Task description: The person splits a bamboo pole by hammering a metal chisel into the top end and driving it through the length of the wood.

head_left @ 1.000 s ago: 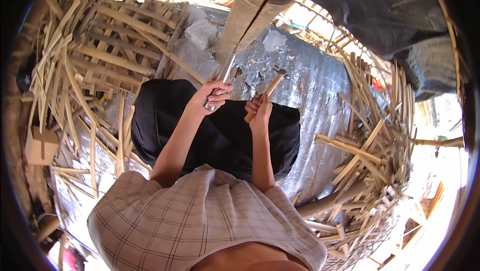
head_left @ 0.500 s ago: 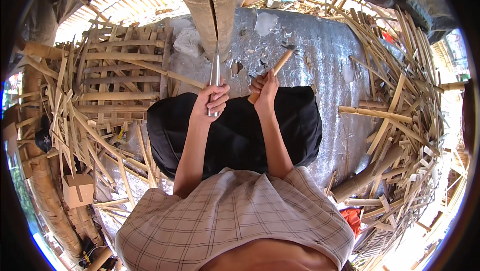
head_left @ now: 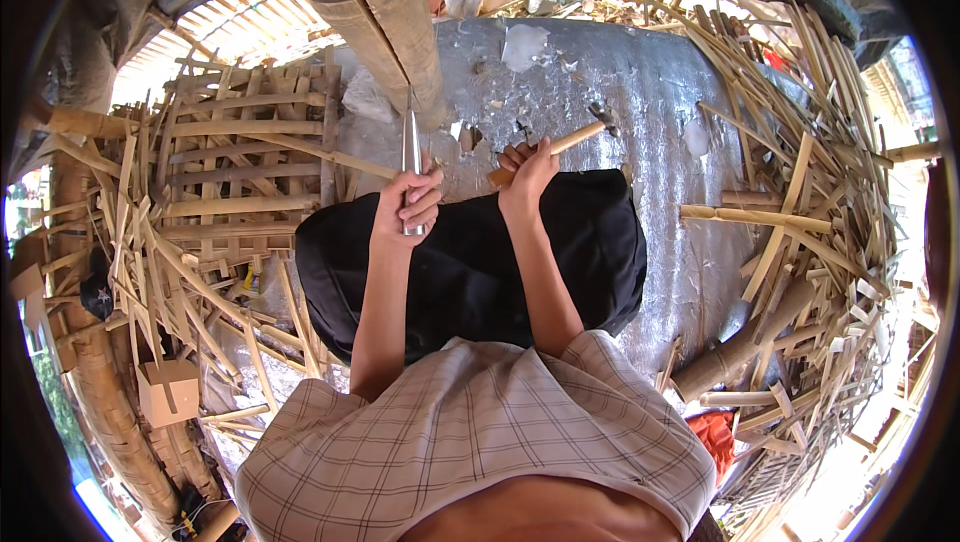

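Observation:
My left hand (head_left: 408, 207) is closed around a shiny, tapering steel chisel (head_left: 411, 147) pointing away from me. The chisel's tip meets the long split in a thick, hollow bamboo pole (head_left: 400, 42), near its lower end; how deep it sits I cannot tell. The pole leans to the left at its open top. My right hand (head_left: 528, 177) grips a hammer (head_left: 578, 138) by its wooden handle, a little right of the chisel. The dark hammer head points to the far right, apart from the bamboo.
Black cloth (head_left: 470, 262) covers my lap. Beyond it lies a worn silvery sheet (head_left: 680, 142). A bamboo lattice (head_left: 245, 162) stands at the left, with loose strips around it. Piled bamboo strips (head_left: 800, 182) line the right side. A small cardboard box (head_left: 168, 392) is at lower left.
The bamboo pole's top has tipped left, and my left hand with the chisel has shifted slightly left. The hammer's head has swung a little to the right and nearer to me.

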Demonstrator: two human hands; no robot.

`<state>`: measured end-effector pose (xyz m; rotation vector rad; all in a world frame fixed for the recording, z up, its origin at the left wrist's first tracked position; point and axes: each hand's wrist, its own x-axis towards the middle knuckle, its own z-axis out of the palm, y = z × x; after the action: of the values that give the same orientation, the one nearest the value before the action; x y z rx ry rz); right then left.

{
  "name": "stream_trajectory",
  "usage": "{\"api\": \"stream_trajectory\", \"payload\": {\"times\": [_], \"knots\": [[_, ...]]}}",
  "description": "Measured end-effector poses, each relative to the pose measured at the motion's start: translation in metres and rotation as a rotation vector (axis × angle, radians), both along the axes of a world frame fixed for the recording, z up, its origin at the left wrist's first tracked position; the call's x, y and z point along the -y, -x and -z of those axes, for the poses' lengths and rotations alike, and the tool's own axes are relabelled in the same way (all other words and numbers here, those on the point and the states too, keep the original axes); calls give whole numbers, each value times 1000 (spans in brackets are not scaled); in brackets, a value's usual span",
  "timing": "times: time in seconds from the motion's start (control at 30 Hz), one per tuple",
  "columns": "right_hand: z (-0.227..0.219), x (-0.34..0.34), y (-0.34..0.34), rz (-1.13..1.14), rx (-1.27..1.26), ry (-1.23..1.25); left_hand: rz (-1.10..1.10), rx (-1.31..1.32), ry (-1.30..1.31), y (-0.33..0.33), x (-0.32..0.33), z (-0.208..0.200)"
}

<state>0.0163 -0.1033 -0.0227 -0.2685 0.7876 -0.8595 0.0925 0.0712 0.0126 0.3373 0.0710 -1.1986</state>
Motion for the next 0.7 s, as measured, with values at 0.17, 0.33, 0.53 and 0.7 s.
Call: {"api": "stream_trajectory", "payload": {"times": [0.17, 0.33, 0.53, 0.7], "knots": [[-19, -40, -2, -600, -116, 124, 7, -20, -67, 10, 3, 1], [-31, 14, 26, -582, 6, 11, -45, -46, 58, 0, -2, 5], [-90, -18, 2, -63, 188, 287, -13, 6, 8, 3, 0, 5], [-108, -43, 20, -811, 88, 304, -84, 36, 32, 6, 2, 23]]}}
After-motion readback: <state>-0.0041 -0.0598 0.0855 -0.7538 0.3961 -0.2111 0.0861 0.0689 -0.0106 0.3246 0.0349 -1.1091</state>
